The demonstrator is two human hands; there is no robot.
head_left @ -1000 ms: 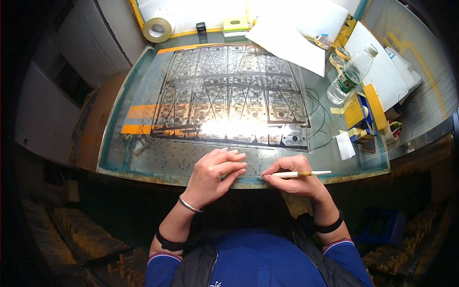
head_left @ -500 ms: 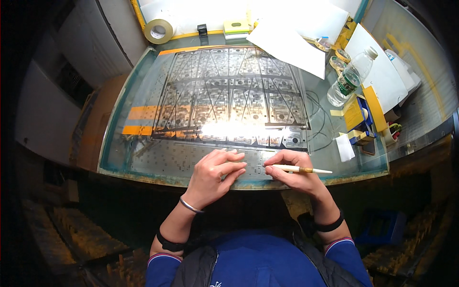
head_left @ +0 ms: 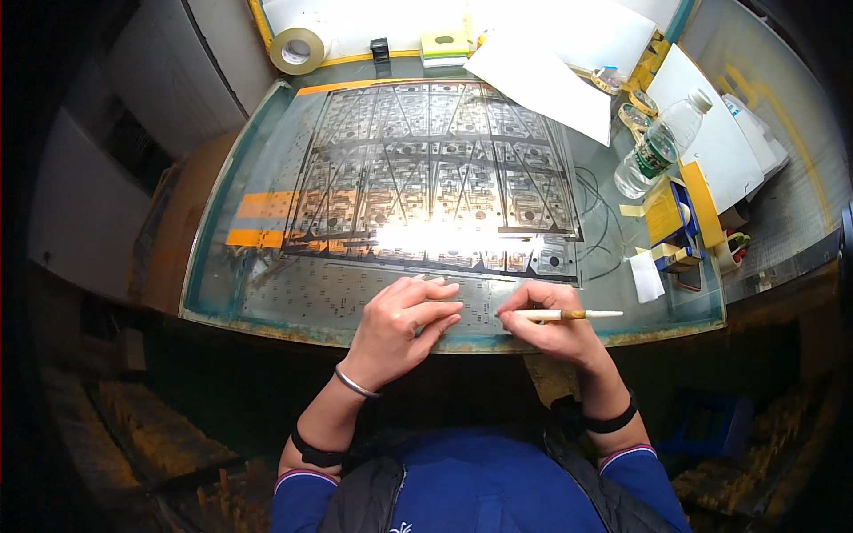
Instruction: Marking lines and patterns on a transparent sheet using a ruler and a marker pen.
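Observation:
My right hand (head_left: pixel 555 322) pinches a slim white pen-like tool (head_left: pixel 603 314) with a brown band, near the front edge of a glass-topped table (head_left: pixel 213 293). The tool lies nearly level, its tail toward the right; its working tip is too small to make out. Left of it, my left hand (head_left: pixel 402 322) rests at the same edge, holding nothing, with fingers loosely stretched and slightly curved. Under and beyond both hands lies a clear sheet with small dark marks (head_left: pixel 333 296). Farther back is a large film with dark circuit-like patterns (head_left: pixel 426 178), brightly lit by a reflection.
Tape (head_left: pixel 297 51), a black clip (head_left: pixel 380 50) and a yellow-green box (head_left: pixel 444 44) stand at the back. White paper (head_left: pixel 542 75) overlaps the film's far right corner. On the right are a plastic bottle (head_left: pixel 662 147), small tape rolls (head_left: pixel 634 118) and a blue-yellow holder (head_left: pixel 680 218).
My right hand has shifted slightly right with the white tool, widening the gap between the hands a little. My left hand stays nearly in place. The table appears slightly shifted in view.

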